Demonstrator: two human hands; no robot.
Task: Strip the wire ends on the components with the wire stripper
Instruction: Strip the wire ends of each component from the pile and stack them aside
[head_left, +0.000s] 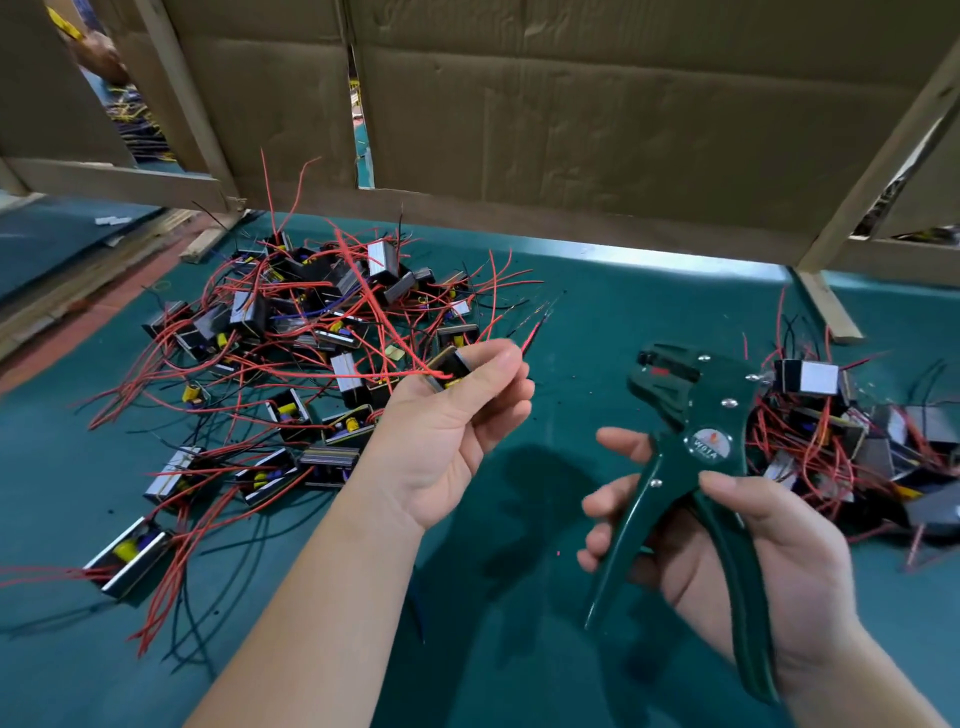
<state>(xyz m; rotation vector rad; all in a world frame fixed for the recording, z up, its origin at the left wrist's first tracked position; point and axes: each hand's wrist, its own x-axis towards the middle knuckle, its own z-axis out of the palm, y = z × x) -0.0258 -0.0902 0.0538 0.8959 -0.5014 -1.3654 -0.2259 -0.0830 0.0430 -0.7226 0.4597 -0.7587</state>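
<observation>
The small black component sits above the middle of the bench, lifted off it and pinched between the thumb and curled fingertips of the left hand, whose palm faces the camera. One red wire pokes out past the fingertips toward the far right, alongside a thin black one; whether its end is bare is too small to tell. Another red lead runs from the component back to the left, over the pile. To the right of it, apart from the wire and not touching it, is the green wire stripper, its head pointing far and left toward the held wire and its two handles spread wide. The right hand grips it, with the near handle lying across the palm, the thumb on top below the pivot and the fingers curled round the other handle. A big tangled pile of components with red and black leads covers the left side of the green bench; a smaller heap lies at the right, just behind the stripper. A cardboard wall on a wooden frame closes off the far side.
</observation>
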